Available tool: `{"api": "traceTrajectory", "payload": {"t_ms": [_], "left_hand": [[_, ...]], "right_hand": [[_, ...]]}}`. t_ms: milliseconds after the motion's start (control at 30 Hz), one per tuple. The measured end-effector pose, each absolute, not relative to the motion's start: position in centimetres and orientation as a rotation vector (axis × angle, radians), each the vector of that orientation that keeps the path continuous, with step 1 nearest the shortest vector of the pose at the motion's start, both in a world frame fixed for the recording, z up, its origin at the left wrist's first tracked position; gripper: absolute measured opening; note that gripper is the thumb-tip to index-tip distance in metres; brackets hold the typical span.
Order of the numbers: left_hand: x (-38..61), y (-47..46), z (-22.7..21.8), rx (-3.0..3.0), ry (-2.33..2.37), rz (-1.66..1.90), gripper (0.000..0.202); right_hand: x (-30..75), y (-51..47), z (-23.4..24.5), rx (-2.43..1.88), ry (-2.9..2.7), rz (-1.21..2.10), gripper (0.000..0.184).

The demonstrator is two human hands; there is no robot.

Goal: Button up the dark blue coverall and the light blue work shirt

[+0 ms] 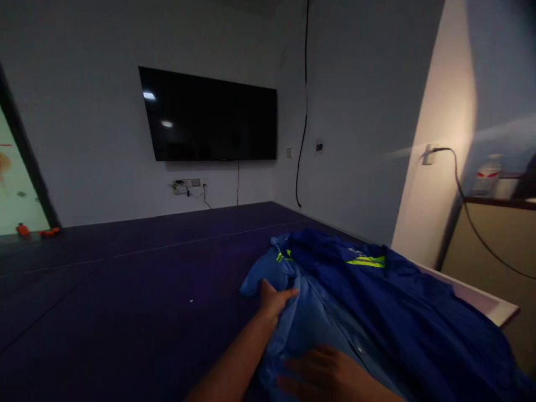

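Observation:
A blue jacket (389, 301) lies spread over the dark surface, its lighter blue side (310, 318) turned up near me and yellow-green strips on the darker part. My left hand (274, 302) rests on the lighter cloth near its left edge, thumb stretched to the right and apart from the index finger; the other fingers are mostly hidden. Closer to me, my right hand (324, 371) is over the lower part of the same cloth. Motion blurs it, but its fingers look stretched out to the left with nothing between them.
The dark purple surface (138, 312) reaches to the walls, with a pale board edge (500, 310) under the jacket at right. A television (213, 120) hangs ahead. A black cable (305, 111) dangles by the corner. A bottle (488, 177) stands on a cabinet (486, 251).

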State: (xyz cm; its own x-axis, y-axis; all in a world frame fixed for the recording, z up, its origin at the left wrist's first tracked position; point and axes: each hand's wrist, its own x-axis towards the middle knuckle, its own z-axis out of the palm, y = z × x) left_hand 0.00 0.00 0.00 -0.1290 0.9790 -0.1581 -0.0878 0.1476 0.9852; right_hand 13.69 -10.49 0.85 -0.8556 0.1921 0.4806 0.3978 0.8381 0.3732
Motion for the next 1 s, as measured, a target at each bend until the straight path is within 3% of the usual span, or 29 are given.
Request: {"api": "traceTrajectory", "payload": {"t_ms": [133, 233, 300, 467, 567, 600, 667, 1000], "left_hand": [[-1.2, -0.5, -1.1, 1.298, 1.618, 1.303, 0.123], [-1.4, -0.7, -0.6, 1.49, 1.647, 1.246, 0.121], [-0.8, -0.6, -0.5, 1.565, 1.639, 1.207, 0.114], [1.7, 1.6, -1.7, 1.68, 1.9, 1.005, 0.083], [1.1, 3.4, -2.3, 1.785, 2.058, 0.86, 0.039], [0.3, 4.0, -2.3, 1.796, 2.088, 0.852, 0.033], [-1.8, 4.8, -1.9, 1.78, 2.161, 0.871, 0.029], [-17.2, 5.6, 2.6, 1.703, 2.488, 0.931, 0.026]], "right_hand": [[20.2, -5.9, 2.0, -1.37, -2.275, -0.496, 0.04], [25.1, -2.1, 0.4, -1.987, -2.041, -0.35, 0.057], [26.8, -0.4, -1.8, -2.165, -2.049, -0.146, 0.062], [25.5, 1.4, -4.9, -2.162, -2.132, -0.088, 0.068], [23.4, 2.5, -4.2, -2.079, -2.17, -0.126, 0.047], [22.7, 2.9, -3.9, -2.062, -2.188, -0.119, 0.038], [21.4, 4.0, -3.2, -2.046, -2.214, -0.076, 0.031], [8.6, 6.8, -0.6, -1.749, -2.235, 0.163, 0.033]]}}
